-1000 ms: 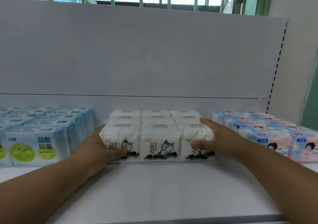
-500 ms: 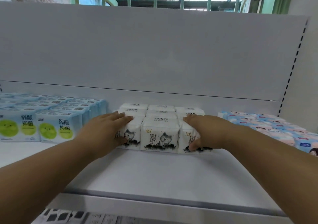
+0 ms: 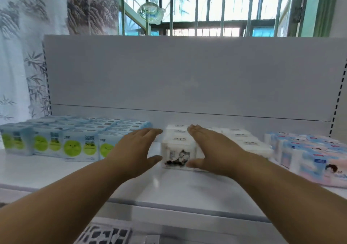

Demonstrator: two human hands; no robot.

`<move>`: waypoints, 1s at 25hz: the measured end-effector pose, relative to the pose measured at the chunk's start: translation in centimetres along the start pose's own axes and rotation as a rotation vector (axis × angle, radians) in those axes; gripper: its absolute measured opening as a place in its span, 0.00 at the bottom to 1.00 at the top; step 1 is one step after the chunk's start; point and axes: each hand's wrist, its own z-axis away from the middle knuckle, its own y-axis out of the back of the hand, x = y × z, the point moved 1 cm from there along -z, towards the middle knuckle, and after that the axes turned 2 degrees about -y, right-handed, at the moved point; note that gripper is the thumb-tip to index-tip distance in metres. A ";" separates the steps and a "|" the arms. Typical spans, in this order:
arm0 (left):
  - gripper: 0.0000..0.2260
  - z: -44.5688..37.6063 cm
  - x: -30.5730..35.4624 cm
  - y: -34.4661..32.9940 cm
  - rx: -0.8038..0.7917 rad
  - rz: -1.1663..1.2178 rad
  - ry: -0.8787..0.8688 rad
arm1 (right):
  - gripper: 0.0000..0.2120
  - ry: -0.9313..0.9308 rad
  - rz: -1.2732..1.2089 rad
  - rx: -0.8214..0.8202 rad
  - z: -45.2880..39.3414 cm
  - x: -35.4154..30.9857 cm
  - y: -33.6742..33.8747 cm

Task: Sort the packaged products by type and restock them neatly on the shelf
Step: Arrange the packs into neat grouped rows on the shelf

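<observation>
White cat-print packs (image 3: 178, 154) sit released, left hand (image 3: 135, 153) and right hand (image 3: 216, 150) now lifted off, fingers straight.

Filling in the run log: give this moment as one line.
stage: aligning | left hand: open, beside white cat-print packs | right hand: open, on packs | white shelf: three product groups
</observation>
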 end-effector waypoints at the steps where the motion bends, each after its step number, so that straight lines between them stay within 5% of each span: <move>1: 0.33 0.4 -1.3 0.6 0.011 0.003 0.000 | 0.47 -0.001 -0.020 0.027 -1.0 -2.0 -0.3; 12: 0.43 2.0 -18.7 3.6 -0.105 -0.152 -0.116 | 0.48 -0.074 0.078 0.062 -11.3 -16.9 -5.6; 16: 0.47 -0.2 -20.5 1.5 -0.197 -0.215 -0.166 | 0.47 -0.092 0.214 0.030 -15.4 -17.9 -7.1; 25: 0.47 -1.3 -21.6 -1.1 -0.121 -0.205 -0.207 | 0.46 -0.094 0.300 0.017 -18.1 -17.6 -9.2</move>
